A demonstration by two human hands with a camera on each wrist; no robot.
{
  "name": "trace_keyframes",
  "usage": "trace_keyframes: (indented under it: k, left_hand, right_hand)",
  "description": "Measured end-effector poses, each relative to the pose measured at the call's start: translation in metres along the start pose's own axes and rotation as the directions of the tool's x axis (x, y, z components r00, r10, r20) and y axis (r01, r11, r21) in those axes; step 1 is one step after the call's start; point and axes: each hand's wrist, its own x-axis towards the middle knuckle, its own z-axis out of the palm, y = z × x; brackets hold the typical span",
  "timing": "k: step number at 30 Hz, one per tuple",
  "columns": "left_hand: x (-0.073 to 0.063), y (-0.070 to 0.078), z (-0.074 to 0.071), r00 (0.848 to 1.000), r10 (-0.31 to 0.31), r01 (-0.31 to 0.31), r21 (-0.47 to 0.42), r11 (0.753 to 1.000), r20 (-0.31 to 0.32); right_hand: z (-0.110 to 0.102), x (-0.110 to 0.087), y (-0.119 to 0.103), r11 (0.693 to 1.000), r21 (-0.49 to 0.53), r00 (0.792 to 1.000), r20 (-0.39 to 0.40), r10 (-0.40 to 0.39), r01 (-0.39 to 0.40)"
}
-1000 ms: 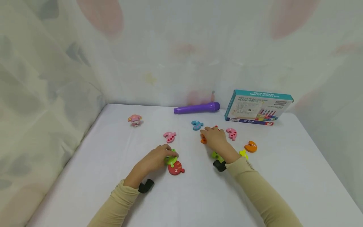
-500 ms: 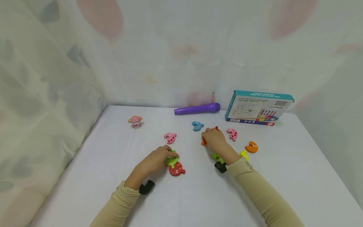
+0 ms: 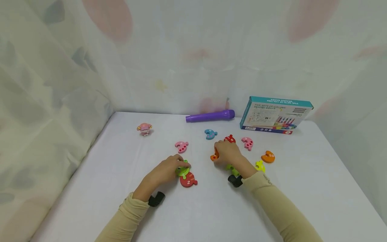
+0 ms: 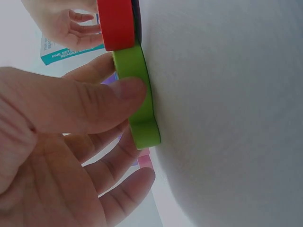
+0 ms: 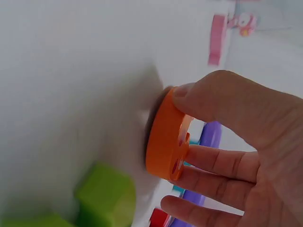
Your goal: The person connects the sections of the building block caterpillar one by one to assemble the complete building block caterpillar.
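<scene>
The orange piece (image 3: 214, 156), as we see from the head, is at the fingertips of the right hand (image 3: 228, 154), mostly to its left; the red piece (image 3: 230, 138) lies just beyond. The left hand (image 3: 164, 169) holds the frog (image 3: 182, 172), which touches the red 2 (image 3: 187, 180). Around them we find the left pink piece (image 3: 181, 147), the blue piece (image 3: 210, 134), the right pink piece (image 3: 248, 143), the orange 10 (image 3: 268, 157) and the yellow piece (image 3: 260, 166), all on a white table (image 3: 196, 215). Near its back edge are the figurine (image 3: 144, 129), the purple mic (image 3: 210, 116) and the box (image 3: 276, 115), before pale, blotched cloth (image 3: 169, 50).

From the left wrist, we see the thumb pressing the frog's green edge, with fingers behind: a grasp.

From the right wrist, thumb and fingers pinch the orange piece at opposite ends; we cannot tell whether it touches the table.
</scene>
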Motion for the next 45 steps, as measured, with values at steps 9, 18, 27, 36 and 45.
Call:
trace_keyframes:
  k: [9,18,27,36,45]
  left_hand:
    - [0.002,-0.002,0.001,1.0,-0.02,0.019,0.015,1.0,0.008]
    - [0.002,-0.002,0.002,1.0,-0.017,0.017,0.008,1.0,0.007]
    - [0.002,-0.002,0.001,1.0,0.004,-0.004,0.026,1.0,-0.001]
    - [0.004,-0.002,0.0,1.0,-0.005,0.005,0.014,1.0,-0.004]
    - [0.004,-0.001,0.0,1.0,-0.002,0.002,0.011,1.0,0.0]
  right_hand:
    - [0.011,-0.031,-0.035,0.988,0.045,0.986,-0.08,-0.145,0.149]
    - [0.012,-0.054,-0.061,0.958,0.03,0.957,-0.073,-0.281,0.284]
    - [0.018,-0.062,-0.071,0.942,0.008,0.94,-0.067,-0.335,0.336]
    - [0.021,-0.062,-0.078,0.957,-0.042,0.954,-0.081,-0.29,0.287]
    - [0.029,-0.062,-0.081,0.964,-0.072,0.962,-0.075,-0.262,0.257]
